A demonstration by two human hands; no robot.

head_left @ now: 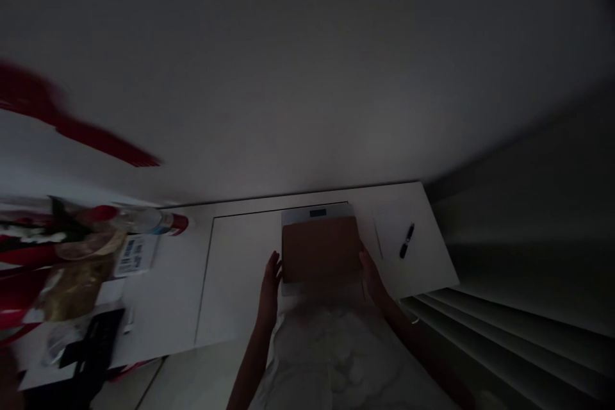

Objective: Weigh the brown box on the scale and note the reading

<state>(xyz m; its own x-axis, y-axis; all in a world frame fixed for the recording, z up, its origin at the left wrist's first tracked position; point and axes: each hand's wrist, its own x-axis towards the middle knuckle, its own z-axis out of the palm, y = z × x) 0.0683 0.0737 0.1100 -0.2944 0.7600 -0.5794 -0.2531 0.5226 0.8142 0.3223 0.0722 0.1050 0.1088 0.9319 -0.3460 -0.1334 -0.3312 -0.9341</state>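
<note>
A brown cardboard box (321, 248) rests on a flat silver scale (293, 214), whose small dark display (318, 213) shows past the box's far edge. My left hand (271, 275) is just left of the box, its fingers stretched out and slightly away from the cardboard. On the other side, my right hand (371, 271) lies along the box's right edge with fingers extended, touching it or very close. The dim light hides the finer detail of the fingertips.
A black pen (407, 241) lies on pale paper at right on the white table (240, 282). To the left are a plastic bottle (163, 222), a labelled white box (137, 255), red items and a black object (98, 339). A wall rises behind; curtain folds (480, 314) hang at right.
</note>
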